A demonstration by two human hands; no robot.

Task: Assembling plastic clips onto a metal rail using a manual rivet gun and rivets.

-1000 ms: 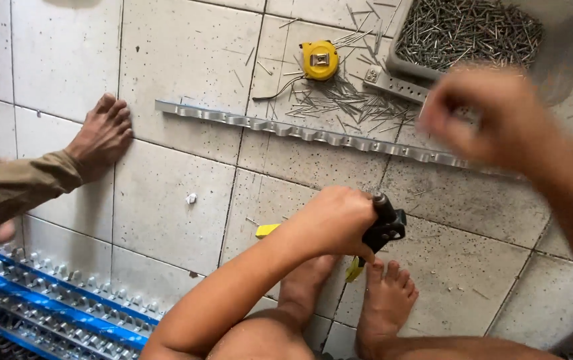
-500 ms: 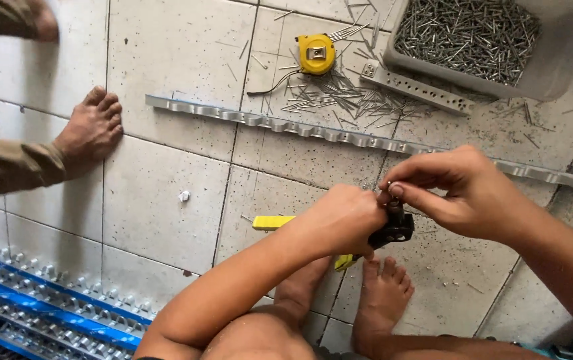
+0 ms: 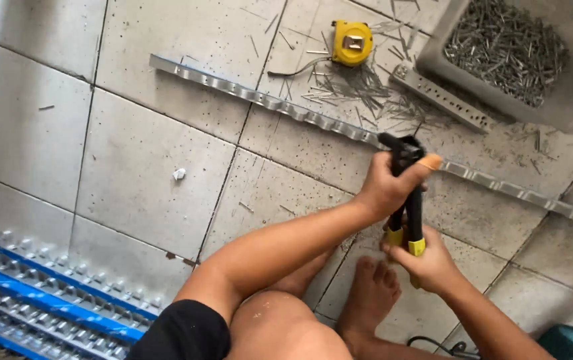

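Gripping a black riveter with yellow handle tips, both hands close around it: the left hand has its fingers wrapped on the upper body, and the right hand has its fingers clamped on the handle ends below. Just past the left fingers, the riveter's nose meets a long metal strip. Well beyond lie a yellow tape measure and a grey tray of rivets.

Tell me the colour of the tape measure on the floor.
Yellow tape measure, clearest in the head view.
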